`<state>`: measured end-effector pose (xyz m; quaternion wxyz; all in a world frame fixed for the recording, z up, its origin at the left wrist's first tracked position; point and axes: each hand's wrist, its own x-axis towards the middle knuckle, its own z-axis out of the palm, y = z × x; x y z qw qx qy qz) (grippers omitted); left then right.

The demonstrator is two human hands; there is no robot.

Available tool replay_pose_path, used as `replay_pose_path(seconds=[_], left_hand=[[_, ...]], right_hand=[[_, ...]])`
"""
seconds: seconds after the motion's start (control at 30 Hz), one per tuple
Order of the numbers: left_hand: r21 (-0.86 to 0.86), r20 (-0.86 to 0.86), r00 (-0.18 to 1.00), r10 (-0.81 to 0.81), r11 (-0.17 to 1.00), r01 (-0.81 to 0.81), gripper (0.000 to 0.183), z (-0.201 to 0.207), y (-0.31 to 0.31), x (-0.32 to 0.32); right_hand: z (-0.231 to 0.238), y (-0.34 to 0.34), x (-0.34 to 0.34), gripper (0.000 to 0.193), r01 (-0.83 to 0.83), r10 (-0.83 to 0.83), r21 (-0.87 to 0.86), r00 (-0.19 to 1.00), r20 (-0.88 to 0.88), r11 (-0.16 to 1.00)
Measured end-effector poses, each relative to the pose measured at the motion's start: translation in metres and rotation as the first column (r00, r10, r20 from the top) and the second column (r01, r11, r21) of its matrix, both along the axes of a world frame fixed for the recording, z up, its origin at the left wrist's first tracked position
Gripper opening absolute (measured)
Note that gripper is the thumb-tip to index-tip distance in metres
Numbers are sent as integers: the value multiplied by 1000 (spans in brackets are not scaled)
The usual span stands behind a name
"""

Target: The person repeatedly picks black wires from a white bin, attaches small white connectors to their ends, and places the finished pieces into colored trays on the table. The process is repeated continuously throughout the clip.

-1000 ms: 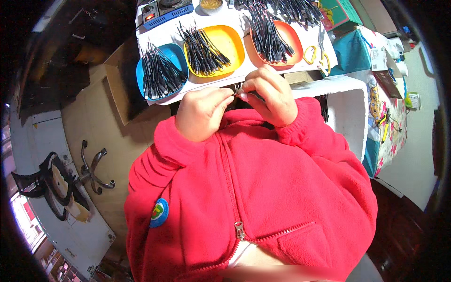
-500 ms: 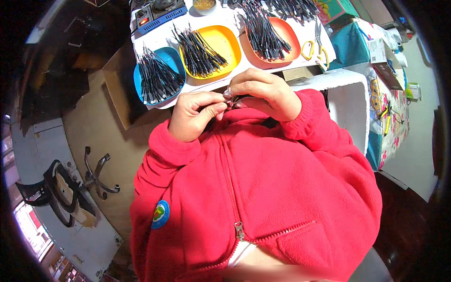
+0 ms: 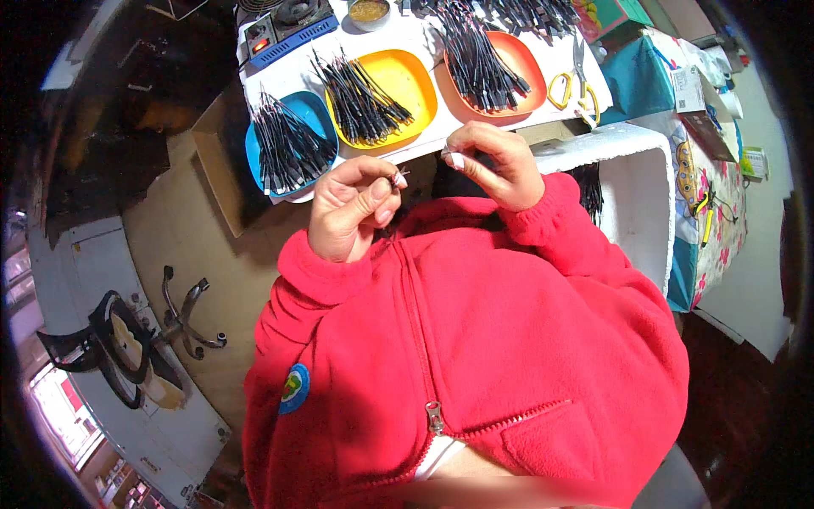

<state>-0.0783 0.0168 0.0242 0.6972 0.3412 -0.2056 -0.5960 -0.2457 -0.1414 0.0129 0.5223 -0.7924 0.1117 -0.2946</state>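
Observation:
My left hand [image 3: 349,208] is closed in a pinch in front of my chest, near the yellow tray. Thin wire ends [image 3: 402,176] poke out from between its thumb and forefinger; most of what it holds is hidden by the fingers. To its right, my right hand [image 3: 498,168] also pinches, thumb against forefinger, below the orange tray. White covers its thumb tip, and whatever lies in that pinch is too small to make out. A gap separates the two hands. Black cables fill the blue tray [image 3: 325,114], the yellow tray [image 3: 424,89] and the orange tray [image 3: 532,81].
Yellow-handled scissors [image 3: 578,81] lie on the white table right of the trays. Behind are a blue hot plate [image 3: 292,38] and a metal bowl [image 3: 370,14]. A white foam box [image 3: 649,182] stands at my right, and a cardboard box [image 3: 216,170] sits left under the table.
My hands, fingertips together before, have come apart: the right moved slightly up and right, the left slightly down. Wire ends now show at the left fingertips. The whole view shifted a little.

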Motion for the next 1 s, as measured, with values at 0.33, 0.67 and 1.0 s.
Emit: replay_pose_path(seconds=[0.33,0.67,1.0], left_hand=[[-29,-285,944,-169,985,167,20,-12,3,-4],[68,48,991,-128,990,124,15,-6,-1,-8],[57,495,869,-9,998,-23,11,-5,-7,-6]], right_hand=[[29,5,14,35,138,87,-614,943,321,777],[25,11,8,19,-45,95,-440,991,93,897],[6,12,3,21,-213,369,876,928,43,434]])
